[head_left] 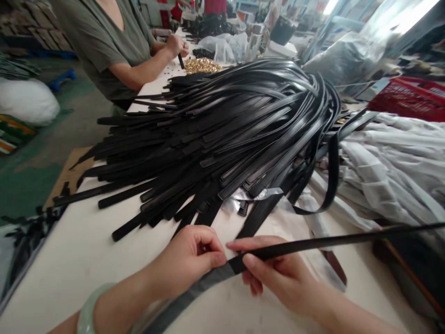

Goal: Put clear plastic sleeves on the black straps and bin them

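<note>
above the surface (76,255), one black strap (313,244) is pinched by the right hand (288,282), fingers of the left hand (189,260) pressed together beside it, apparently mid-handling, while more straps (222,125) are heaped beyond, finished or not being unclear.

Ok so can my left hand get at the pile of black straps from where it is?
Probably yes: the left hand is close to the pile of black straps, with nothing visible between. Its fingertips are at the strap in the right hand; whether they grip it is unclear.
</note>
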Demonstrator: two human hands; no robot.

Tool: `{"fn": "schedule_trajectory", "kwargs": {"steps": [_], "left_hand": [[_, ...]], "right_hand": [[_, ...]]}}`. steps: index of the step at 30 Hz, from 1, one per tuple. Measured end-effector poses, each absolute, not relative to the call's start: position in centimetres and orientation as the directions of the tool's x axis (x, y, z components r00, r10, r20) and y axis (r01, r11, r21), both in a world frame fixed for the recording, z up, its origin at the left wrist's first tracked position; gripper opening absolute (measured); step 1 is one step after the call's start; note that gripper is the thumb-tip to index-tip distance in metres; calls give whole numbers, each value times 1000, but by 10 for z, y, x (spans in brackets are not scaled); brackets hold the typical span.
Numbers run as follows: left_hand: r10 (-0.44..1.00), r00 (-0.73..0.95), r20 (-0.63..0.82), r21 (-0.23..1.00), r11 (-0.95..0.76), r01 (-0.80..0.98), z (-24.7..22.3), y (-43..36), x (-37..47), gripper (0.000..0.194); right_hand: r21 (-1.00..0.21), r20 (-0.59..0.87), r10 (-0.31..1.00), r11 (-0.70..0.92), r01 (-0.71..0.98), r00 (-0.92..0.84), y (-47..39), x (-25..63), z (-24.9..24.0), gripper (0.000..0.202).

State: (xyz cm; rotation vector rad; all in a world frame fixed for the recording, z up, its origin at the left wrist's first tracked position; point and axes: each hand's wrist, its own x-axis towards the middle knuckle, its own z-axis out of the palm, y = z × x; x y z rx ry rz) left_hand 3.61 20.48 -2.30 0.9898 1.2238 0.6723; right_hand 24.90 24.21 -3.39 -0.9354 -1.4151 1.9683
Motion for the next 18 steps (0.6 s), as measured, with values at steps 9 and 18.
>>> {"fn": "schedule_trajectory", "kwargs": {"steps": [9, 18], "left_hand": [[861, 259, -438, 898, 435, 70, -25, 206, 37, 10], [854, 264, -449, 892, 444, 80, -27, 204, 36, 11]], "right_hand": [[-933, -305, 750, -358, 27, -587, 237, 249, -34, 24], [-962, -253, 840, -272, 30, -481, 245, 250, -28, 22]]}}
